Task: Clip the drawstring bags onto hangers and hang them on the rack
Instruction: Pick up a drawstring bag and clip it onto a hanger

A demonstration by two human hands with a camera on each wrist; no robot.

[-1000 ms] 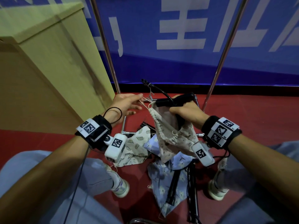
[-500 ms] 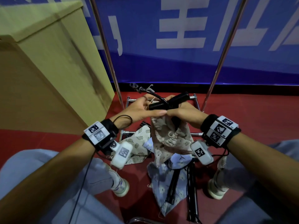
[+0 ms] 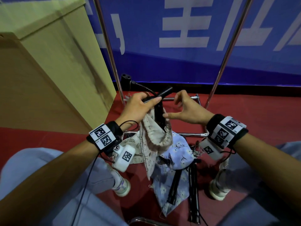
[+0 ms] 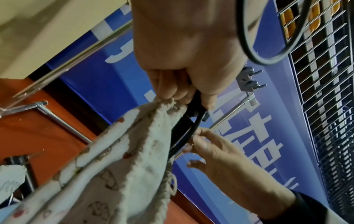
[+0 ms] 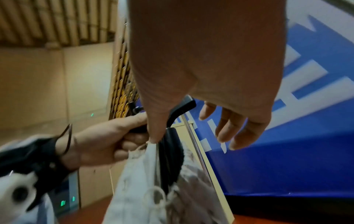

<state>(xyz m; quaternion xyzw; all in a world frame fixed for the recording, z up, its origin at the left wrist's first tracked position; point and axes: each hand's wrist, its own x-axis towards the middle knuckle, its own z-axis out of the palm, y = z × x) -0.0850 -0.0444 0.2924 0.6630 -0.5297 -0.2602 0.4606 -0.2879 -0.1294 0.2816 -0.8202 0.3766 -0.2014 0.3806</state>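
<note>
Left fingers point(image 3: 147, 101) curled round black hanger point(image 3: 158, 111) and beige bag point(image 3: 152, 136), right fingers point(image 3: 180, 99) loosely spread, thumb touching bag

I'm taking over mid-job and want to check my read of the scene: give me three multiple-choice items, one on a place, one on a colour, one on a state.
1. Where is the blue flowered bag?
A. on the red floor between the feet
B. hung on the rack
C. on the cardboard box

2. What colour is the hanger being held?
A. white
B. black
C. silver

3. What is the right hand doing?
A. gripping the hanger
B. open, thumb tip at the bag's top edge
C. resting on a knee

Answers:
1 A: it lies on the floor below the hands.
2 B: it shows black in the left hand.
3 B: its fingers are spread, and only the left hand grips the hanger and the beige bag.
</note>
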